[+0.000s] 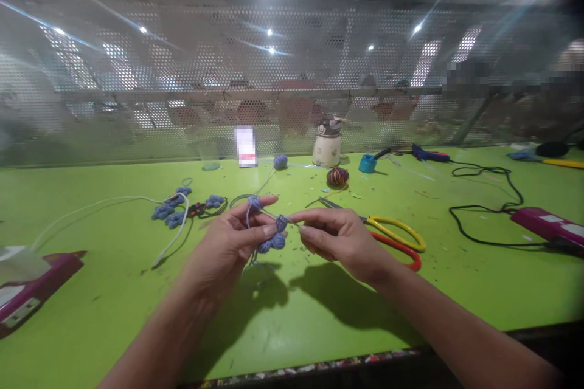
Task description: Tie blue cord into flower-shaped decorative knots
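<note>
Between finger and thumb, my left hand (232, 237) pinches a small piece of blue-purple crochet (272, 242) with puffy petals. Yarn of the same colour wraps around my left index finger. A thin crochet hook (292, 221) is pinched in my right hand (335, 234), its tip in the loops at the top of the piece. Strands hang below my left hand. Farther back, a small ball of blue-purple yarn (280, 162) lies on the green table (292, 340), with a strand leading toward my left hand. Scissors (396, 231) with yellow and red handles lie partly behind my right hand.
Finished blue crochet flowers (171, 213) and a white cable (104, 199) lie at left. A striped yarn ball (337, 178), a bottle (327, 144), a phone (246, 146), a blue pot (367, 163) and a glue gun (429, 154) stand or lie farther back. Purple power strips (550, 228) sit at both sides.
</note>
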Demonstrator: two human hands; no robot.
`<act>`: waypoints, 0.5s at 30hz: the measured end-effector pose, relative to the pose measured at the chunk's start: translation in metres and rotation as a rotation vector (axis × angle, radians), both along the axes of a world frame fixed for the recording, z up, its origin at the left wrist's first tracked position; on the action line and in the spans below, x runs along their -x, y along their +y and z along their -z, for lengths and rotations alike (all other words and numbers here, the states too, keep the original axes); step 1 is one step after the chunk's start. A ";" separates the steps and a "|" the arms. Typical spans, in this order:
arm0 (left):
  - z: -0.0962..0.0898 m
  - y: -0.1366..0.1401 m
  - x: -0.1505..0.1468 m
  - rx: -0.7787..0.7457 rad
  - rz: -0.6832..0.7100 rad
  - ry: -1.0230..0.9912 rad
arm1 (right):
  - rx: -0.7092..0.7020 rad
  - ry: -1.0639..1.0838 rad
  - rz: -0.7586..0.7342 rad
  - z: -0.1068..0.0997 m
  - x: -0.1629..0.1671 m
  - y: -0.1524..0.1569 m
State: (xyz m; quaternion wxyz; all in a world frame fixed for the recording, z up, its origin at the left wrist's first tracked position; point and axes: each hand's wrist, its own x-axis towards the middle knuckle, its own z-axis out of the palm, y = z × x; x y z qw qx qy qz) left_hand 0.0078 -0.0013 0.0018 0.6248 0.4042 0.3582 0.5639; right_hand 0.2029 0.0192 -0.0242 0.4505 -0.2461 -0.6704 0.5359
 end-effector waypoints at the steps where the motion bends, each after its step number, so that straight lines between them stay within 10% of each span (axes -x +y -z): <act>1: 0.000 0.000 0.000 0.002 -0.005 0.002 | 0.046 0.028 -0.015 0.001 0.001 0.000; 15: 0.008 -0.002 -0.006 -0.037 0.054 0.108 | 0.219 0.092 0.056 0.001 0.011 -0.005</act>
